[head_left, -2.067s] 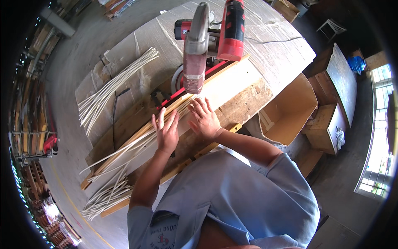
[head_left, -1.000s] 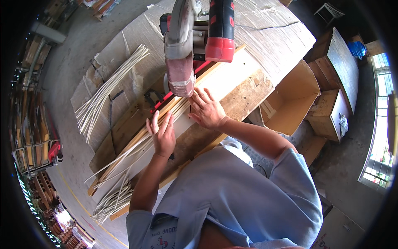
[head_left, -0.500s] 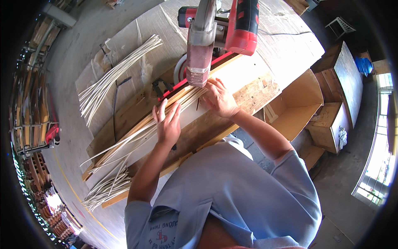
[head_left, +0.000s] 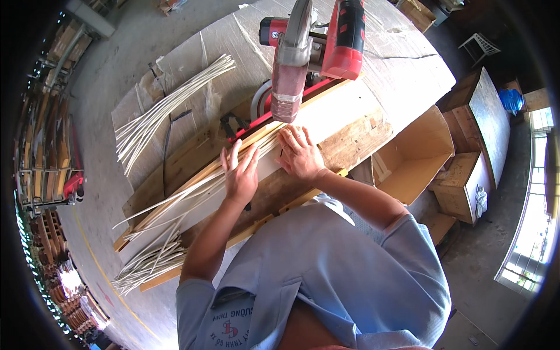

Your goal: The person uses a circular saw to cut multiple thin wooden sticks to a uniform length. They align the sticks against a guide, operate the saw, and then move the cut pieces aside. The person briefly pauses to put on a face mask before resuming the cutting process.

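Rods (head_left: 268, 142), thin, cream-coloured, round and cane-like, loosely bundled: head view, beneath and between both hands, trailing out past the left hand on its outer side. Left hand (head_left: 240, 175): fingers spread and pointing away from the body, tips at the bundle. Right hand (head_left: 302, 153): palm down, fingers extended and slightly parted over the bundle's right end; whether the thumb pinches cannot be told.

Handling, as judged: light, flexible, rather springy, smooth enough to slide over one another; best held at two points, pressed against the long yellow-brown wooden strip (head_left: 326, 93) just beyond the fingers.

Also listed: red-and-black power saw with grey guard (head_left: 291, 64), just ahead of the right hand; second cream bundle (head_left: 169, 105), ahead and left of the left hand, on the film-covered surface (head_left: 402, 87).

Obscured: saw blade, behind its guard; bundle's right ends, under the right fingers; exact rod count, indistinct.
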`<control>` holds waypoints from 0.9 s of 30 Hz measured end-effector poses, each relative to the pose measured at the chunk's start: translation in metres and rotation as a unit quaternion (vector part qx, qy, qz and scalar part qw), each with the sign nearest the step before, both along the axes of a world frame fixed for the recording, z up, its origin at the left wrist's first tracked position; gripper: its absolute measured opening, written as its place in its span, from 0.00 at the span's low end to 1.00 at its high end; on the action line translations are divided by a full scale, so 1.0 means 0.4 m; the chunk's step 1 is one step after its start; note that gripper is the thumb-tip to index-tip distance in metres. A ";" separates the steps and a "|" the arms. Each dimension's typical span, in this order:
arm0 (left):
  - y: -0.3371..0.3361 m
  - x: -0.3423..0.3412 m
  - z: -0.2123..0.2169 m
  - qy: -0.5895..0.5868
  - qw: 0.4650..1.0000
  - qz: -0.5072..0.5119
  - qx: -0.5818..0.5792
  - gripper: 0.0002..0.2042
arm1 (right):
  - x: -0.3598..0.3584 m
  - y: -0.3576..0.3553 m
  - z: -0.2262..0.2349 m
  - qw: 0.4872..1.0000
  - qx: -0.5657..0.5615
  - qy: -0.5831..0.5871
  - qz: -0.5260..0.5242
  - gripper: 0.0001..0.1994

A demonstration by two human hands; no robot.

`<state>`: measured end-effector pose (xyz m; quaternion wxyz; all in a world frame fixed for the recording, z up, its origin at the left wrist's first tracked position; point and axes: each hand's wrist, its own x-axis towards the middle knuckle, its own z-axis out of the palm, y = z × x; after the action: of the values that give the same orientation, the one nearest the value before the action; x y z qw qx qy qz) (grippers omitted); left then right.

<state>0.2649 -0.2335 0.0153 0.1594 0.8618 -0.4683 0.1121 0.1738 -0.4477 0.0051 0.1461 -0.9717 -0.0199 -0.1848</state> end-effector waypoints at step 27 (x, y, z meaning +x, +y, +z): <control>-0.162 0.051 0.027 -0.171 0.985 0.010 0.026 0.11 | 0.005 -0.008 -0.024 0.997 0.022 0.025 0.064 0.43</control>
<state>0.2854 -0.2982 0.0261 0.0531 0.8384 -0.4828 0.2473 0.1757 -0.4510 -0.0044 0.1792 -0.9693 -0.0739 -0.1515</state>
